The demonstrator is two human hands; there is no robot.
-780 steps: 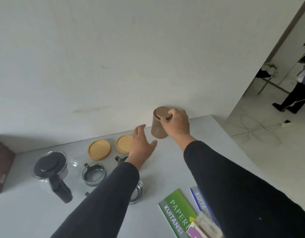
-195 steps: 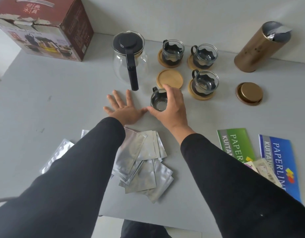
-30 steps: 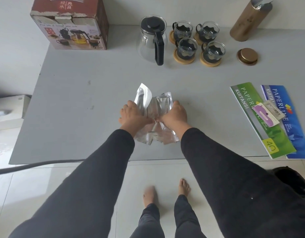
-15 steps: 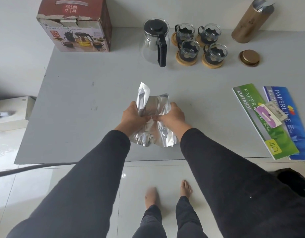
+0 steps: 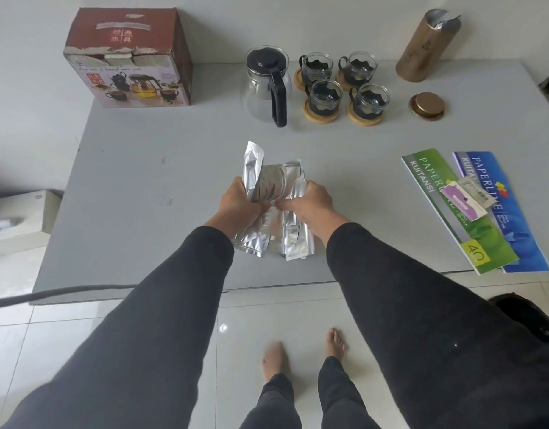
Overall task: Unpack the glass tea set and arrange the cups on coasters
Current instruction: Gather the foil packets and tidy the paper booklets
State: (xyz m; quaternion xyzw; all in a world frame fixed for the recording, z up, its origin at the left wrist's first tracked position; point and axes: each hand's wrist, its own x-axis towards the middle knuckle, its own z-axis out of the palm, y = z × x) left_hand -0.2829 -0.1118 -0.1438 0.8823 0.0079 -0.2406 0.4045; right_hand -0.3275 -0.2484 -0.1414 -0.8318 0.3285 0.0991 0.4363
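Several glass cups (image 5: pixel 325 97) with black holders stand on round wooden coasters (image 5: pixel 320 114) at the back of the grey table (image 5: pixel 143 187), right of a glass teapot (image 5: pixel 267 88) with a black lid and handle. Near the table's front, my left hand (image 5: pixel 239 202) and my right hand (image 5: pixel 310 201) together grip a bunch of silver foil sachets (image 5: pixel 273 193), lifted just above the table. The sachets stick out above and below my fingers.
The red tea set box (image 5: pixel 128 63) stands at the back left. A gold canister (image 5: pixel 424 48) stands open at the back right, its lid (image 5: pixel 427 105) lying in front. Green and blue receipt books (image 5: pixel 471 205) lie at the right edge. A cable crosses the floor on the left.
Both hands have gathered the foil sachets into a tighter bunch and raised them slightly. The fourth cup now stands on its coaster beside the others.
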